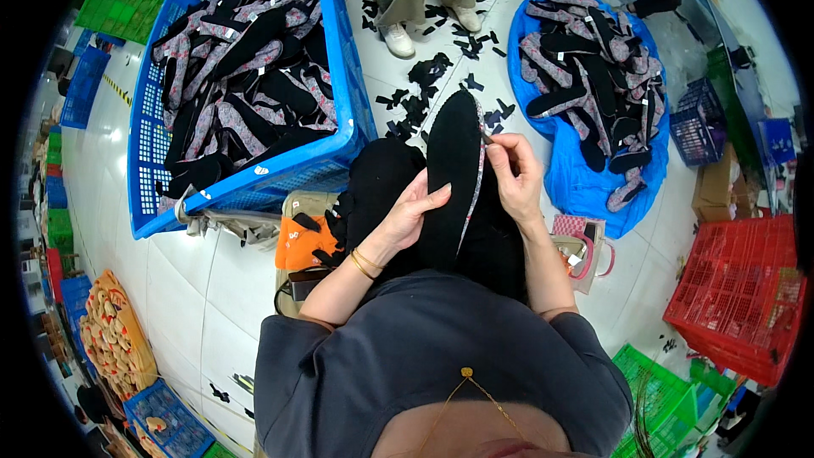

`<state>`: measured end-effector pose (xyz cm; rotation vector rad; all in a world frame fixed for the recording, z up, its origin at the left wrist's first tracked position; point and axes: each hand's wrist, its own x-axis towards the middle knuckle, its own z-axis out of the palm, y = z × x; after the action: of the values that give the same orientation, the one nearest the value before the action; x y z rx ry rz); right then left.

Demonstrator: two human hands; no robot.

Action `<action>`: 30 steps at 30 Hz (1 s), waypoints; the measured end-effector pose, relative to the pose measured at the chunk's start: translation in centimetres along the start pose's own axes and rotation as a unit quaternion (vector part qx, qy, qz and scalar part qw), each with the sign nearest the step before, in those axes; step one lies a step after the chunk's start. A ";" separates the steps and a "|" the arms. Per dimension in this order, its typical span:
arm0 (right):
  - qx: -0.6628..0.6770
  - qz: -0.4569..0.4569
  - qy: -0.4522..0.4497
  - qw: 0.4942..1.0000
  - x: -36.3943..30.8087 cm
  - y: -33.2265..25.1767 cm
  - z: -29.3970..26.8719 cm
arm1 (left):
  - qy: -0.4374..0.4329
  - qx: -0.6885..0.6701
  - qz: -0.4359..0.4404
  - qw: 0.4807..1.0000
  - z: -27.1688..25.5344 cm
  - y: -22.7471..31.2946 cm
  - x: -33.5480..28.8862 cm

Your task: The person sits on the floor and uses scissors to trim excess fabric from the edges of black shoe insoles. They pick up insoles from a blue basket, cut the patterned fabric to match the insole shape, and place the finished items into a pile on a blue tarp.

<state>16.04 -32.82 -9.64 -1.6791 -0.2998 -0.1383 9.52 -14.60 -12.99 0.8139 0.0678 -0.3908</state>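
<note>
A long slipper [454, 148] with a black sole and a floral-patterned edge stands upright over my lap, its sole turned toward me. My left hand [410, 214] grips its left side, with the thumb lying across the sole. At the right edge, my right hand [515, 174] pinches thumb and forefinger together by the floral side. A small dark bit shows at those fingertips, too small to make out. The lower end of the slipper merges with my black trousers.
A big blue crate [352, 123] heaped with similar slippers stands at the left. More lie on a blue sheet [585, 191] at the right. Black scraps [415, 110] litter the floor ahead, near another person's shoes [397, 40]. A red crate [738, 297] stands at the far right.
</note>
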 end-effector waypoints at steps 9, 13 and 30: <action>0.043 -0.052 0.037 0.997 1.2 -2.1 0.9 | 0.118 0.373 0.121 0.912 -0.5 -1.8 -0.7; 0.205 0.148 -0.078 0.964 1.5 -1.2 -0.6 | -0.020 0.241 0.109 0.964 0.8 0.4 -1.9; 0.328 0.195 0.204 0.902 11.6 10.6 -6.0 | 0.271 0.605 -0.153 0.733 -33.9 24.5 18.7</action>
<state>30.57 -38.49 -15.90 -0.9746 0.2905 -0.0727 38.79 19.10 -23.19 2.2403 0.5454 -0.4816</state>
